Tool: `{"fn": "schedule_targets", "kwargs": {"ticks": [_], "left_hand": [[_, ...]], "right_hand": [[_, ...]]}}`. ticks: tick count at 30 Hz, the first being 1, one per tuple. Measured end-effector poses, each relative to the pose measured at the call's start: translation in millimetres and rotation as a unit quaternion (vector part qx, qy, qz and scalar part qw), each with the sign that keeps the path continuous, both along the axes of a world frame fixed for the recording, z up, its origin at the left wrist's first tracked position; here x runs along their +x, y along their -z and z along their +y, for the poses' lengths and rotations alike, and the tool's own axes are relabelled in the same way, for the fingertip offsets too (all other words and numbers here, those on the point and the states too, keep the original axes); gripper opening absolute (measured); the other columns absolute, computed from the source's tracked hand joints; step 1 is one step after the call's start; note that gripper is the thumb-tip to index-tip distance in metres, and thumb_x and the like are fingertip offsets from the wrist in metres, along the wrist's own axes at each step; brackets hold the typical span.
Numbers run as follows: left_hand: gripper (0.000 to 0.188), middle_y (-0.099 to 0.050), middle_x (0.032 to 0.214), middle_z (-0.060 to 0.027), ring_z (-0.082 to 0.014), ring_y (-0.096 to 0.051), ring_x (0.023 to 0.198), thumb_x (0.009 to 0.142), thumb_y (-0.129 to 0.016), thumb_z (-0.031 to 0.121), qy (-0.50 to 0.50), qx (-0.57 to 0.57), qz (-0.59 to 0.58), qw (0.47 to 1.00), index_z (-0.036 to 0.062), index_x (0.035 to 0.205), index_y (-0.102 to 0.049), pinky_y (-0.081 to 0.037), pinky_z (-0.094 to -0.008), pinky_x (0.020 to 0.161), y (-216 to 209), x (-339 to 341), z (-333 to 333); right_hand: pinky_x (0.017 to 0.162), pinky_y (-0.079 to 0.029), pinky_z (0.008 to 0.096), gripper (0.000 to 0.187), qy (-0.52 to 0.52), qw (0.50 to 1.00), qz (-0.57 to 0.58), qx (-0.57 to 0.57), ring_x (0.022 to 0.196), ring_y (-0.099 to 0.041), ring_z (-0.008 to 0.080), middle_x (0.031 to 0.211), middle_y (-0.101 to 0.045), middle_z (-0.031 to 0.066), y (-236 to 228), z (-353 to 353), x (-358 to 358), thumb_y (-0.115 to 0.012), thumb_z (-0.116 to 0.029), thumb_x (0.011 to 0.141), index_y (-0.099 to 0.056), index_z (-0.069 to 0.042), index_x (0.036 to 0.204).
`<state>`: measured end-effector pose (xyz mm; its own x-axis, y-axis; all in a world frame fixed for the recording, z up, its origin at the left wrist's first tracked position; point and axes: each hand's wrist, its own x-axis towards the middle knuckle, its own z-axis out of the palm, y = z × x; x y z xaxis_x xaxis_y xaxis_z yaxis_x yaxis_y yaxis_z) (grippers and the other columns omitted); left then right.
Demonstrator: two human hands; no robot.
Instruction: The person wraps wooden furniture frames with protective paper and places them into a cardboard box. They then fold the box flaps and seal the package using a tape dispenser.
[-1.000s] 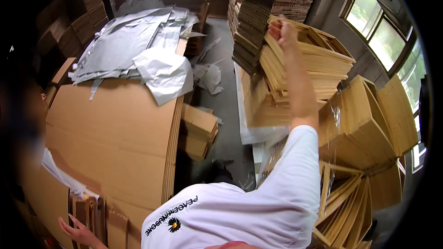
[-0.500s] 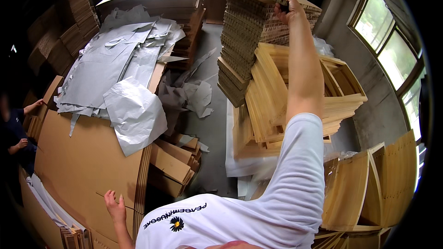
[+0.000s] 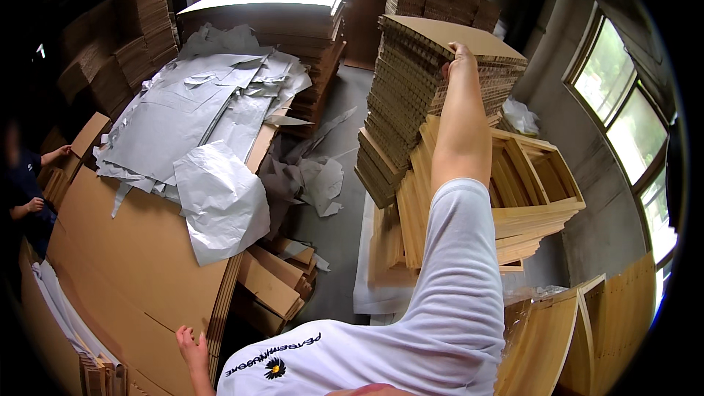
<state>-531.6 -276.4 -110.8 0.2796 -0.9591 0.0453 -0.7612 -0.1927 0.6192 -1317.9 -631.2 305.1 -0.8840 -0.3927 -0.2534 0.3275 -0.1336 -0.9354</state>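
Note:
With my right arm stretched far forward, my right hand [image 3: 460,64] is closed on the near corner of the top honeycomb cardboard panel [image 3: 477,35]. That panel lies on a tall stack of similar honeycomb panels [image 3: 407,77]. Some of my right fingers are hidden at the stack's side. My left hand [image 3: 192,346] holds nothing, its fingers apart and loosely bent. It is over the edge of a pile of large brown cardboard sheets [image 3: 139,249], near my body.
Crumpled white paper [image 3: 224,198] and grey paper sheets [image 3: 183,103] cover the pile's far part. Wooden frames [image 3: 524,191] stand below the panel stack, more wooden frames [image 3: 579,330] at lower right. Cardboard offcuts [image 3: 271,279] lie beside the pile. At far left a person [image 3: 29,183] handles cardboard pieces.
The top panel was tilted up in my right hand and now lies flatter on the stack. My right hand appears lower in the picture. The view has shifted slightly; my left hand stays near the pile.

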Motion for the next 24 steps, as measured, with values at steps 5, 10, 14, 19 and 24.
{"fn": "schedule_targets", "kwargs": {"ticks": [5,10,14,19,24], "left_hand": [[0.035,-0.051,0.129,-0.02,-0.0307,-0.059,0.095,0.082,-0.07,0.006,-0.005,-0.003,-0.001,1.0,-0.0076,0.112,-0.057,-0.05,-0.0378,0.085,-3.8,-3.0,0.9],[0.035,-0.052,0.127,-0.0195,-0.029,-0.061,0.092,0.084,-0.07,0.007,0.051,-0.029,0.005,0.998,-0.0077,0.113,-0.057,-0.051,-0.0366,0.083,-7.4,-12.2,-36.9],[0.037,-0.055,0.126,-0.0166,-0.0218,-0.064,0.089,0.087,-0.069,0.011,0.153,0.022,0.179,0.972,-0.0047,0.118,-0.057,-0.053,-0.0324,0.079,-48.0,-60.0,-98.2],[0.06,-0.049,0.142,-0.0138,-0.023,-0.05,0.128,0.093,-0.063,0.017,0.279,-0.198,0.219,0.914,0.001,0.145,-0.037,-0.038,-0.0368,0.107,-180.3,-142.7,-203.2],[0.049,-0.06,0.123,-0.0117,-0.0216,-0.06,0.11,0.098,-0.059,0.028,0.292,-0.028,0.492,0.82,-0.0025,0.135,-0.047,-0.049,-0.0343,0.091,-215.9,-145.8,-249.7]], "right_hand": [[0.043,-0.038,0.0281,0.023,0.001,0.996,-0.028,-0.089,0.055,-0.04,0.0181,0.106,-0.05,0.0112,-19.5,3.4,31.7,-0.072,-0.024,0.079,-0.063,-0.01,0.095],[0.042,-0.037,0.0245,0.023,-0.102,0.97,-0.037,-0.219,0.045,-0.038,0.0122,0.055,-0.042,0.0012,-57.3,48.2,51.3,-0.067,-0.016,0.082,-0.049,-0.01,0.07],[0.039,-0.037,0.0257,0.02,-0.187,0.954,0.066,-0.223,0.046,-0.039,0.0117,0.063,-0.046,0.0021,-50.9,87.6,59.0,-0.069,-0.019,0.084,-0.053,-0.008,0.08],[0.059,-0.051,0.028,0.034,-0.278,0.909,0.255,-0.176,0.075,-0.061,0.0135,0.091,-0.067,0.008,53.8,154.2,196.3,-0.076,-0.021,0.079,-0.065,0.0,0.103],[0.079,-0.05,0.0265,0.027,-0.496,0.801,0.286,-0.176,0.089,-0.062,0.0103,0.1,-0.067,0.0034,149.7,217.8,317.3,-0.067,-0.02,0.088,-0.066,-0.001,0.107]]}}
